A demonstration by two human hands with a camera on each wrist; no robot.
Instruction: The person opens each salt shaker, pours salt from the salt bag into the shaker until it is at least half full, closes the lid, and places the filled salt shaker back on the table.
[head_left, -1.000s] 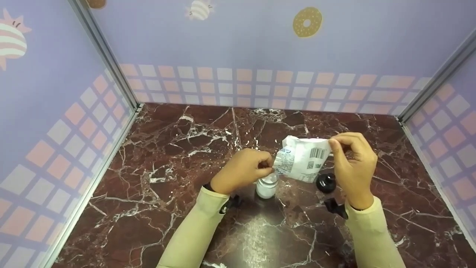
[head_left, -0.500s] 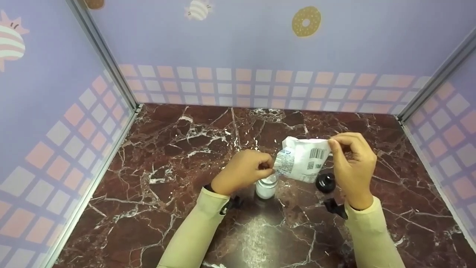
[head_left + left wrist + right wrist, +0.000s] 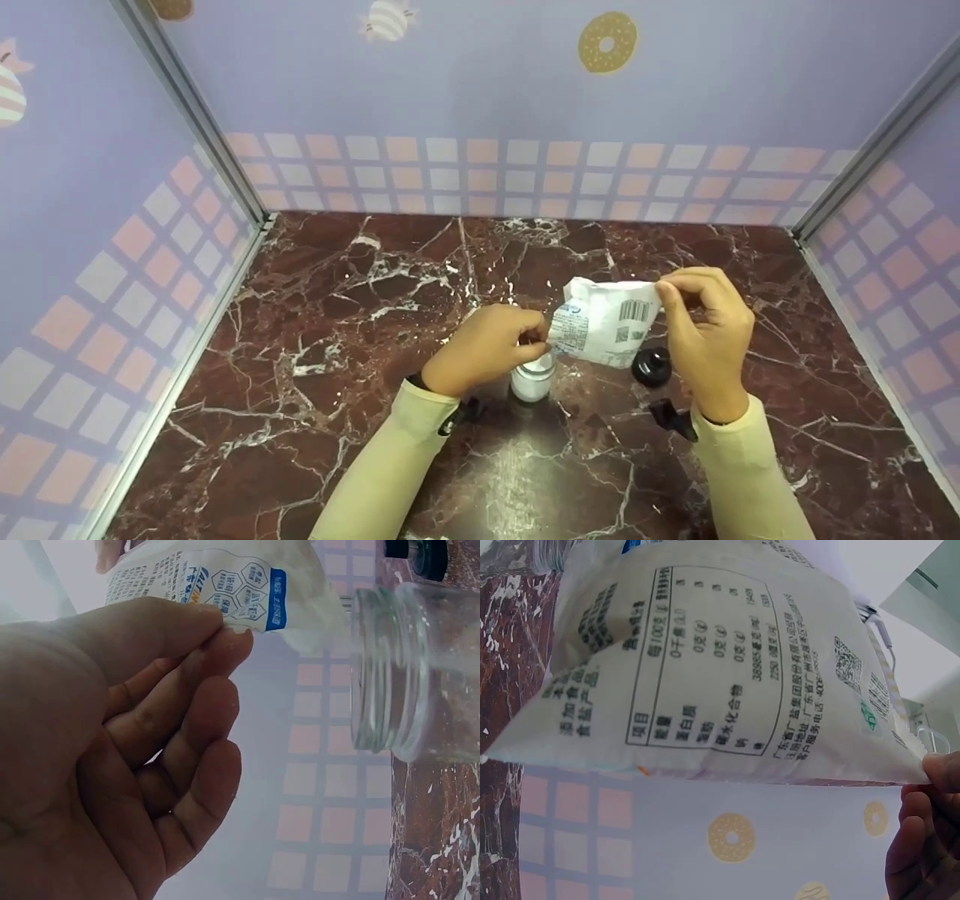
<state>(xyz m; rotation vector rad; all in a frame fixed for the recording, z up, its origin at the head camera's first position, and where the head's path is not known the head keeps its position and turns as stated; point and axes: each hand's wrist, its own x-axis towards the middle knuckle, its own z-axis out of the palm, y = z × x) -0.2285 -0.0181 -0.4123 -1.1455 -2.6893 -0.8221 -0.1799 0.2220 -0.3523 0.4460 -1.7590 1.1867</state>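
Observation:
A white printed salt bag (image 3: 604, 322) hangs tilted between my two hands, its lower left corner at the mouth of a glass jar (image 3: 532, 382). My left hand (image 3: 491, 346) pinches the bag's left edge between thumb and forefinger, just above the jar; its other fingers curl loosely in the left wrist view. My right hand (image 3: 709, 334) pinches the upper right corner. White salt shows inside the jar, which stands upright with its threaded rim (image 3: 367, 675) uncovered. Whether salt is flowing is too blurred to tell.
A round black lid (image 3: 651, 367) with a knob lies right of the jar, below the bag. White grains are scattered on the dark red marbled table (image 3: 337, 465) behind the jar. Patterned panels (image 3: 480, 90) enclose the back and both sides.
Both hands keep their hold on the salt bag with hardly any movement. The whole head view has shifted slightly, so everything appears a little further left.

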